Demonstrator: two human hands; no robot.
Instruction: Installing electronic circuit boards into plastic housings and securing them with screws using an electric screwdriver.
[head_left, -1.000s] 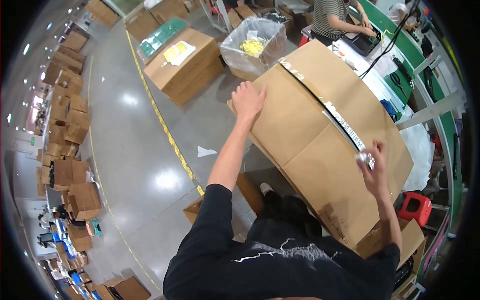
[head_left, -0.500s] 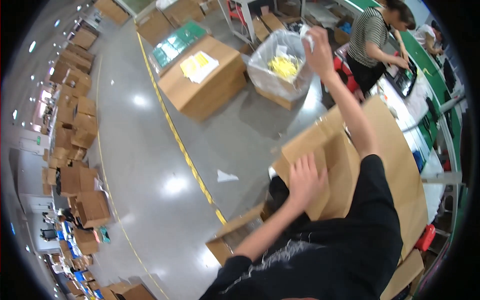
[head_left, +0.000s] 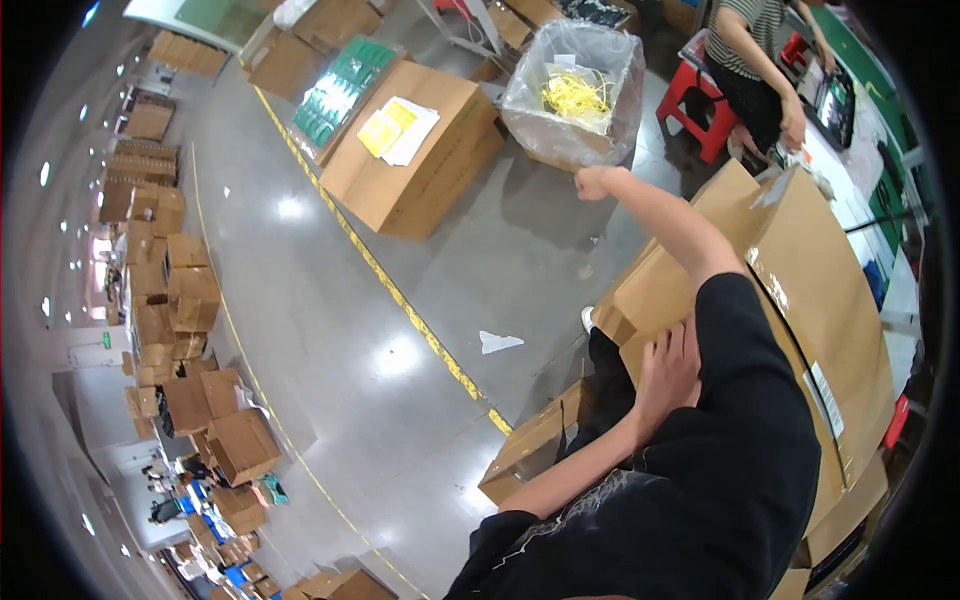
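Observation:
My left hand [head_left: 668,378] lies on the near side of a large brown cardboard box [head_left: 835,300], its fingers stretched out and a little apart. My right arm reaches forward over the box. At its end my right hand [head_left: 603,183] is closed, just in front of the bin's lower edge; whatever its fingers may hold is hidden. The bin is a carton lined with a clear plastic bag [head_left: 640,80]. Inside lie yellow strips [head_left: 577,95] and some white scraps. The large box shows shiny tape, a dark seam and a white label [head_left: 826,398].
A closed carton [head_left: 440,170] with yellow and white papers [head_left: 400,130] stands ahead. An open carton [head_left: 530,440] sits by my left leg. At the right, a person [head_left: 765,70] works at a bench beside a red stool [head_left: 690,105]. Stacked cartons [head_left: 195,290] line the far left.
My right hand has come down and nearer from above the bin's right side; the whitish thing in it no longer shows. My left hand stays on the cardboard. The view has shifted.

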